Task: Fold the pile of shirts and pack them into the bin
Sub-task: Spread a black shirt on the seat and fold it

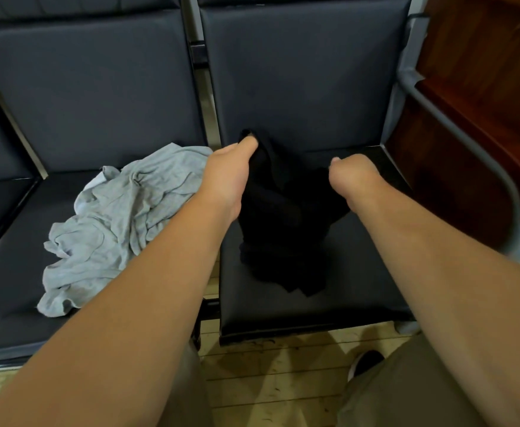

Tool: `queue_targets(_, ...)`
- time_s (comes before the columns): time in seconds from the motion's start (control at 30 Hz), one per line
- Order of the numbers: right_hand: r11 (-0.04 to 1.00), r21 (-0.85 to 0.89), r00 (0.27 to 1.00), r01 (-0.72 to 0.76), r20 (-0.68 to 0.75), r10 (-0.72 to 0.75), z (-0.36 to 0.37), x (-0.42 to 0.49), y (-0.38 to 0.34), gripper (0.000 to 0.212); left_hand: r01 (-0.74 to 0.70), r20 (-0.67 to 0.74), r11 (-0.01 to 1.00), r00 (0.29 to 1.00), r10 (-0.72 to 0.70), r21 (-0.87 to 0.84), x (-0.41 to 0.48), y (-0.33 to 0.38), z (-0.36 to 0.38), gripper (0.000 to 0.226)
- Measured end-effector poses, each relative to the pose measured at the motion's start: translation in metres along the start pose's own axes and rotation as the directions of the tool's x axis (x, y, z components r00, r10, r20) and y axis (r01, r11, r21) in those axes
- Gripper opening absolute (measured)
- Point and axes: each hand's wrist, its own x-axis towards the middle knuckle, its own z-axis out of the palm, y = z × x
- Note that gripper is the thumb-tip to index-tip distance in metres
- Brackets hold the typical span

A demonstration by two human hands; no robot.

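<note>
Over the right seat point(298, 309), your left hand point(232, 172) and right hand point(349, 174) clench the black shirt point(280, 217); bunched fabric may slip, folding crooked.

Dim, soft light; wide-angle edge distortion.

Both bare forearms reach forward, left hand point(232, 171) and right hand point(349, 175) with fingers curled closed, apart.
</note>
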Motion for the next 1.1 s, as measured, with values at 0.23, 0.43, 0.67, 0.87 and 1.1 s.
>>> queue_targets(0.23, 0.892, 0.290, 0.859, 0.346, 0.285, -0.426, 0.014, -0.040, -0.028, 0.059, -0.086, 0.030, 0.973, 0.996, 0.082, 0.214, -0.005, 0.010, -0.003, 0.027)
queue_targets(0.43, 0.897, 0.180, 0.898, 0.405, 0.108, -0.427, 0.034, -0.038, -0.020, 0.021, -0.147, 0.094, 0.930, 0.988, 0.123, 0.336, -0.008, 0.008, -0.005, 0.034)
queue_targets(0.67, 0.886, 0.414, 0.975, 0.209, -0.152, -0.159, 0.010, -0.006, -0.012, 0.041, -0.309, 0.183, 0.591, 0.947, 0.265, 0.745, 0.015, 0.001, -0.032, 0.020)
queue_targets(0.87, 0.889, 0.365, 0.930, 0.276, -0.334, -0.152, -0.020, 0.004, 0.009, 0.025, -0.142, 0.088, 0.311, 0.979, 0.181, 0.940, 0.030, -0.013, -0.067, 0.008)
queue_targets(1.1, 0.830, 0.520, 0.945, 0.202, -0.327, -0.025, -0.045, -0.022, 0.037, 0.031, 0.036, -0.217, 0.790, 0.968, 0.124, 0.612, 0.005, -0.011, -0.064, 0.029)
